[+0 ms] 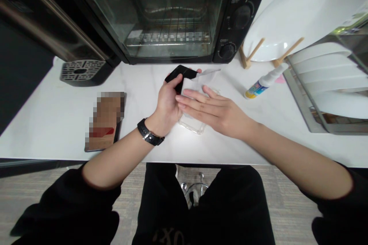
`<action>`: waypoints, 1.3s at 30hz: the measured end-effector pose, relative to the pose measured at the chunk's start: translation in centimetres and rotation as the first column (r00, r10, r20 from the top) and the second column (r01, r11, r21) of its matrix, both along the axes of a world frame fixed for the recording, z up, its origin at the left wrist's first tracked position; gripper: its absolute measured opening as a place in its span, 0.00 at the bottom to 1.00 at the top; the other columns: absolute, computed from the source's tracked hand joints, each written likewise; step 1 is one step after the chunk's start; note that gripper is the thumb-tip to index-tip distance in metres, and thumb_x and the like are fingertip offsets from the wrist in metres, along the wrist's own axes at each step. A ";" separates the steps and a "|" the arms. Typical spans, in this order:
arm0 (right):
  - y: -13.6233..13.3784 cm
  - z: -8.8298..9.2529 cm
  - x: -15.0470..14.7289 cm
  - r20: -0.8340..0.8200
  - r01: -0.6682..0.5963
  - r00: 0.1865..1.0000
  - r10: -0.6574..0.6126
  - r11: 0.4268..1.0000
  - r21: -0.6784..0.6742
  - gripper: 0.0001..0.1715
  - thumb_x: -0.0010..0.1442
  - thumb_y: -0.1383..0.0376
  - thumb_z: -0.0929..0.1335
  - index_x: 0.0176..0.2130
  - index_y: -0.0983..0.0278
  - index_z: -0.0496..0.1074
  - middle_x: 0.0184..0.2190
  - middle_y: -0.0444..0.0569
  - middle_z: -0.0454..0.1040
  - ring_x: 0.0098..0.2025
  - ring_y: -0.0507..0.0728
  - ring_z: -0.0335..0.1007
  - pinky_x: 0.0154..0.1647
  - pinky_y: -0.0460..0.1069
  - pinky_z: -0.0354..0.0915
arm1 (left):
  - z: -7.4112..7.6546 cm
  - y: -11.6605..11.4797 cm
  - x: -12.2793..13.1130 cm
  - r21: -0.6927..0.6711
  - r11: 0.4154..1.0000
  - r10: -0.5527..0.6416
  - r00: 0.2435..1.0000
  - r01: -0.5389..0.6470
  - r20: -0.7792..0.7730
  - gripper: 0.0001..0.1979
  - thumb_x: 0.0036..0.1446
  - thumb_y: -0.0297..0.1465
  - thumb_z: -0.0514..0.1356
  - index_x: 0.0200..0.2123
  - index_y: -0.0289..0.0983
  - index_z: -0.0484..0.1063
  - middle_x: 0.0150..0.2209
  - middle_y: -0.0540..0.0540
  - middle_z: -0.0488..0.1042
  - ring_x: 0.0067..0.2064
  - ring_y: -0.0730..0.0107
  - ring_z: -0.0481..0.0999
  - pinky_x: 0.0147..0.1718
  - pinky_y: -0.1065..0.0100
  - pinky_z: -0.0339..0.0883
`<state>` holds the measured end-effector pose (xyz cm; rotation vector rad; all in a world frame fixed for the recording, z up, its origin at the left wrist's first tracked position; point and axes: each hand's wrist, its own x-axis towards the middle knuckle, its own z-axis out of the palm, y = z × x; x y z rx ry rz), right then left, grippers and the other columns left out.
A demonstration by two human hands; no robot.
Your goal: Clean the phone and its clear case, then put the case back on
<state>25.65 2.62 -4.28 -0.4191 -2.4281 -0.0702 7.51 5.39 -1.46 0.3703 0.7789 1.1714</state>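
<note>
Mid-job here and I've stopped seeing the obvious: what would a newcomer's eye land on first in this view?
Probably the hands at the centre: the left hand holds a black phone-like slab, while the right hand lies over a thin white cloth on it, above a clear case on the counter. Next, the large black oven behind them, then the white spray bottle to their right.
</note>
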 end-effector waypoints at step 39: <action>-0.5 -0.2 -0.7 0.064 0.177 0.983 -0.174 0.983 -0.040 0.49 0.80 0.57 0.61 0.82 0.56 0.25 0.82 0.49 0.50 0.84 0.62 0.43 0.86 0.67 0.39 | 0.8 -0.2 0.1 -0.024 1.000 -0.014 1.000 0.014 -0.008 0.21 0.76 0.30 0.51 0.63 0.37 0.78 0.45 0.46 0.89 0.59 0.61 0.86 0.54 0.68 0.81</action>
